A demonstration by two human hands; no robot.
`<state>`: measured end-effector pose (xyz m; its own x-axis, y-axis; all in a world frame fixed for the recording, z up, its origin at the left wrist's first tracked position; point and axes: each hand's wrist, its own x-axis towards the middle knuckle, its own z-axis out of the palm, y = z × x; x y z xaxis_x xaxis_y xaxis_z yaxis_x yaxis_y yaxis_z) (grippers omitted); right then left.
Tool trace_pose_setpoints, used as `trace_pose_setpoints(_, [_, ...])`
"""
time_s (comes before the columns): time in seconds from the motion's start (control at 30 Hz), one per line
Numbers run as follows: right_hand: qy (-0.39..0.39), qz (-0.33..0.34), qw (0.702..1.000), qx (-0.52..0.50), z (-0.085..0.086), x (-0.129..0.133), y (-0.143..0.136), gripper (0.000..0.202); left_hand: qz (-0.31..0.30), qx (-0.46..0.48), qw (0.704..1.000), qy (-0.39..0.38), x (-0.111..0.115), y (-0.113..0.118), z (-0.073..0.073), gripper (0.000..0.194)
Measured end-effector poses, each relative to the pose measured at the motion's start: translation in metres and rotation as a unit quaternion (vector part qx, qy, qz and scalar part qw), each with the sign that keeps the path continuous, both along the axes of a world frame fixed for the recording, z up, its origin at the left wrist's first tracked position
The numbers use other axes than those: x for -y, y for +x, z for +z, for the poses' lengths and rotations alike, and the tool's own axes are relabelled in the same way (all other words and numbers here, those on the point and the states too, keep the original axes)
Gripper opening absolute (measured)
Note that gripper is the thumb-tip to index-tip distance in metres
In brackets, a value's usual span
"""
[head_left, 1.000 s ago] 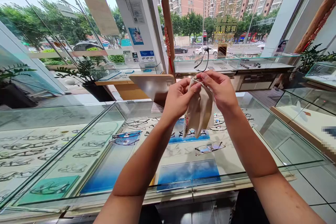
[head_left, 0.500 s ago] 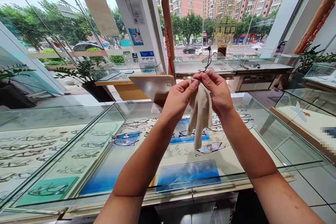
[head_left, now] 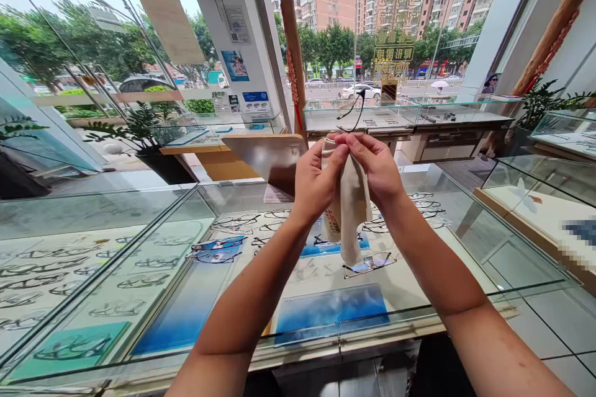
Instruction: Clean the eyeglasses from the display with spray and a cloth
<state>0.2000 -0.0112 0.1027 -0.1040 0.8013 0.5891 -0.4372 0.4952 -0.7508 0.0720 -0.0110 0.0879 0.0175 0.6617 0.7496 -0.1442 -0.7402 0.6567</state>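
Currently, left hand (head_left: 316, 183) and right hand (head_left: 379, 170) are meeting above the case (head_left: 414, 285).
Left is clamping the cloth (head_left: 352, 217), folds hanging below the fingers; right is pinching the glasses (head_left: 360, 113), dark temples showing just beyond the fingertips. Other frames (head_left: 367, 265) are lying inside the case.

The head view looks from the wearer's eye height, forward and tilted down; the forearms (head_left: 256, 279) run in from five and seven o'clock, bringing left hand (head_left: 314, 183) and right hand (head_left: 379, 170) near the lens, about mid-picture; the glass display case (head_left: 405, 291) spreads close at six o'clock; the street window (head_left: 335, 9) lies well beyond, toward twelve.
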Motion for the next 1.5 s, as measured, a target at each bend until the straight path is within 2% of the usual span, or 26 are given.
trace_pose_setpoints(0.07, [0.018, 0.003, 1.000, 0.016, 0.000, 0.001, 0.002, 0.034, 0.018, 0.014, 1.000, 0.010, -0.002, 0.000, -0.001, 0.043])
trace_pose_setpoints(0.17, [0.028, -0.008, 0.999, 0.033, 0.004, 0.001, 0.009, 0.032, 0.012, -0.005, 1.000, 0.002, -0.004, -0.004, 0.001, 0.047])
trace_pose_setpoints(0.3, [0.012, -0.037, 0.999, 0.030, 0.010, -0.001, 0.021, 0.026, -0.072, -0.103, 0.992, -0.005, -0.005, -0.013, 0.008, 0.047])
trace_pose_setpoints(0.4, [0.009, -0.042, 0.999, 0.026, 0.012, -0.003, 0.024, 0.023, -0.112, -0.122, 0.986, 0.001, -0.006, -0.013, 0.006, 0.043])
trace_pose_setpoints(0.53, [0.013, -0.028, 0.998, 0.047, 0.008, -0.002, 0.020, 0.024, -0.089, -0.090, 0.992, -0.010, -0.009, -0.009, 0.000, 0.038])
trace_pose_setpoints(0.7, [0.031, -0.009, 0.997, 0.064, 0.005, -0.003, 0.016, 0.028, -0.036, -0.058, 0.997, -0.022, -0.009, -0.010, 0.003, 0.051])
trace_pose_setpoints(0.9, [0.080, -0.044, 0.993, 0.073, 0.011, -0.002, 0.030, 0.015, -0.034, -0.070, 0.996, -0.047, -0.009, -0.022, 0.013, 0.056])
trace_pose_setpoints(1.1, [0.108, -0.042, 0.979, 0.167, 0.018, 0.005, 0.039, 0.015, -0.015, -0.019, 0.998, -0.054, -0.015, -0.038, 0.017, 0.053])
trace_pose_setpoints(1.3, [0.126, -0.085, 0.960, 0.234, 0.013, 0.004, 0.036, 0.012, 0.003, -0.002, 0.998, -0.058, -0.015, -0.044, 0.020, 0.050])
trace_pose_setpoints(1.5, [0.115, -0.052, 0.964, 0.234, 0.007, -0.002, 0.030, 0.014, -0.008, 0.025, 0.995, -0.093, -0.014, -0.044, 0.021, 0.041])
